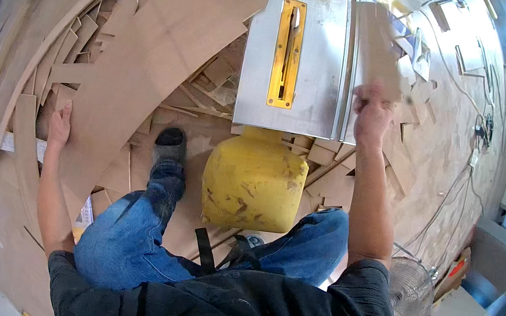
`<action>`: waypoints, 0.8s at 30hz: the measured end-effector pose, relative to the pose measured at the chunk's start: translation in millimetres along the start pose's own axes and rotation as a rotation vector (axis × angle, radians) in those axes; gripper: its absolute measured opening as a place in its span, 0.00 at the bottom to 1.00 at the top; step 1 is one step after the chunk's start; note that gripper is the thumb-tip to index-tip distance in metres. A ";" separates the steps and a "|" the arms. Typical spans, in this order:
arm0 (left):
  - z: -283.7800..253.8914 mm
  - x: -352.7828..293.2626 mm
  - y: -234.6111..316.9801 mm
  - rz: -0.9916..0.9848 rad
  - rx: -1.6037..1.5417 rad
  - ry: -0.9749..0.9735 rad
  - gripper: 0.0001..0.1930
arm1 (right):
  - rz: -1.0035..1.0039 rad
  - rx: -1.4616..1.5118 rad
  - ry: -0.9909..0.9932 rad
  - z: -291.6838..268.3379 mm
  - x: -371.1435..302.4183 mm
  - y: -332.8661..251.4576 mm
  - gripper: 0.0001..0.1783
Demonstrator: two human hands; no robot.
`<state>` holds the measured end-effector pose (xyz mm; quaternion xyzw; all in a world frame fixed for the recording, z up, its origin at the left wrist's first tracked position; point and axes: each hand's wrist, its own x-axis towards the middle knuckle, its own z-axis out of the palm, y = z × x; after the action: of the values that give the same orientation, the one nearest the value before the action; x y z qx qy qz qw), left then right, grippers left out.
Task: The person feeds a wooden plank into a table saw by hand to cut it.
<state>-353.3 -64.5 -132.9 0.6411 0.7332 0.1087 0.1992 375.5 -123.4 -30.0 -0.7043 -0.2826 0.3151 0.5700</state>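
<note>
A long, wide brown fibreboard sheet [158,44] with a curved edge slants from the far middle down to the near left. My left hand [59,125] grips its left edge, some fingers hidden. On the right, my right hand [374,114] is closed at the near end of a smaller brown board piece [376,48], both smeared by motion. Between my hands lies a grey metal saw table [319,56] with a yellow slotted insert [287,57]. A blade [295,22] rises from the slot's far part.
Cut board offcuts [82,45] pile on the floor at left, and more lie right of the table. A yellow machine cover [254,181] stands before my legs. Cables [443,208] run along the right floor. A round wire fan [409,292] stands near my right elbow.
</note>
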 end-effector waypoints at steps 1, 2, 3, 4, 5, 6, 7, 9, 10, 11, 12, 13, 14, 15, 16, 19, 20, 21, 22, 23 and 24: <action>-0.3 0.6 2.1 0.014 0.008 0.036 0.45 | 0.072 -0.288 -0.280 8.1 -10.3 0.9 0.21; -6.6 -0.7 -21.8 -0.002 0.051 0.030 0.45 | 0.049 -0.268 -0.234 17.2 -10.2 -7.1 0.19; -5.9 2.5 -18.6 -0.018 0.068 0.001 0.45 | 0.017 -0.262 -0.164 20.6 -5.2 -18.3 0.17; -5.9 5.1 -15.7 -0.033 0.086 -0.029 0.45 | -0.031 -0.035 -0.034 9.0 13.8 -21.0 0.17; -5.9 6.5 -14.0 -0.048 0.105 -0.062 0.45 | -0.076 0.192 0.096 -12.5 32.0 -23.6 0.17; -3.2 4.1 -17.9 0.020 0.029 -0.002 0.45 | -0.134 0.209 0.254 -24.3 36.8 -26.4 0.18; -0.3 5.1 -21.6 0.021 0.078 0.018 0.45 | -0.199 0.222 0.415 -38.0 40.4 -32.4 0.18; -1.6 4.4 -36.9 0.018 0.187 0.053 0.45 | -0.212 0.312 0.379 -62.3 46.0 -32.0 0.20; -3.8 3.0 -45.8 0.006 0.142 0.033 0.45 | -0.208 0.304 0.355 -63.5 43.7 -29.9 0.20; -3.7 2.8 -48.5 -0.004 0.090 0.015 0.45 | -0.183 0.277 0.331 -57.7 40.8 -30.0 0.19; -3.4 2.6 -51.3 -0.013 0.039 -0.001 0.45 | -0.157 0.251 0.307 -50.9 38.0 -28.2 0.18; -3.3 3.3 -54.0 -0.010 0.062 0.032 0.45 | -0.131 0.225 0.281 -47.3 37.4 -24.8 0.18; 4.1 9.6 -38.3 0.009 0.068 0.054 0.45 | -0.155 -0.049 0.200 -65.9 48.4 -4.4 0.17; 3.0 9.2 -27.7 0.015 0.093 0.077 0.45 | -0.126 -0.083 0.153 -33.3 25.7 -9.4 0.20; 1.5 8.2 -18.3 0.015 0.087 0.045 0.45 | -0.167 -0.449 -0.076 -25.5 21.5 0.0 0.22; -7.1 10.2 -10.8 -0.006 0.054 -0.023 0.45 | -0.185 -0.463 -0.123 -23.9 22.5 -8.1 0.25; -8.9 10.5 -14.3 -0.026 0.032 -0.040 0.44 | -0.078 -0.336 0.032 -35.2 28.5 -14.2 0.25; -10.1 11.1 -17.5 -0.045 0.011 -0.057 0.44 | -0.105 -0.055 0.092 -40.1 32.3 -15.7 0.24; -9.8 12.6 -20.1 -0.014 0.033 -0.020 0.44 | -0.126 -0.070 0.132 -41.5 36.5 -14.9 0.24; -8.3 12.6 -21.2 0.019 0.060 0.008 0.44 | -0.138 -0.089 0.176 -45.3 36.9 -8.7 0.24; -6.4 17.3 -18.1 0.059 0.081 0.043 0.44 | -0.116 -0.260 0.050 -40.4 32.2 -0.3 0.24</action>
<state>-373.9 -49.7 -137.3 0.6675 0.7219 0.0986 0.1537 427.1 -124.2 -27.5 -0.7624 -0.3469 0.2247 0.4979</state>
